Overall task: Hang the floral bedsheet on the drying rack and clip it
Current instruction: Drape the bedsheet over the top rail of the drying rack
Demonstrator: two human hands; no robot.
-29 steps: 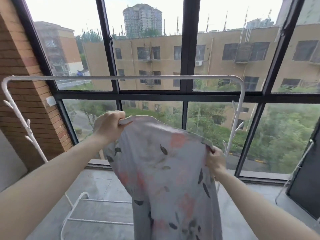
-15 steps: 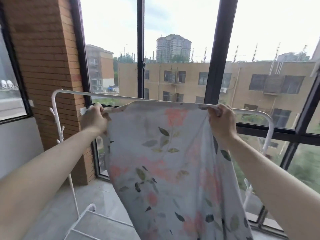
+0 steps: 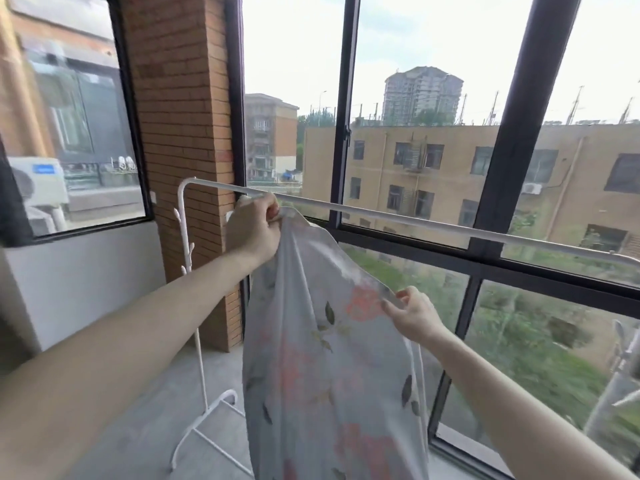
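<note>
Tall dark-framed windows (image 3: 516, 140) wrap this balcony, with a brick pillar (image 3: 180, 133) at about 11 o'clock and yellow apartment blocks and green ground outside. On the grey floor (image 3: 145, 431) stands a white drying rack (image 3: 194, 306); its upright rises at 9 o'clock from the centre, and its top bar runs from there across to 3 o'clock, dipping toward the right edge of the view.

Hanging down the middle is the floral bedsheet (image 3: 322, 382), pale grey-blue cloth printed with soft coral flowers and dark and olive leaves. It falls in long folds from 12 o'clock to 6 o'clock and leaves the view at the bottom.

At roughly 10 o'clock the left hand (image 3: 254, 233) has its grip closed tightly on the sheet's upper corner, fingers curled over bunched fabric right at the top bar; whether the cloth or the knuckles actually touch the bar cannot be told. From that hand the top edge of the sheet slopes down toward 4 o'clock to the right hand (image 3: 414, 315), which pinches the edge between thumb and fingers, well below the bar. So the sheet hangs below and between the two hands, its high corner at the bar and its other held point lower and nearer the camera.
</note>
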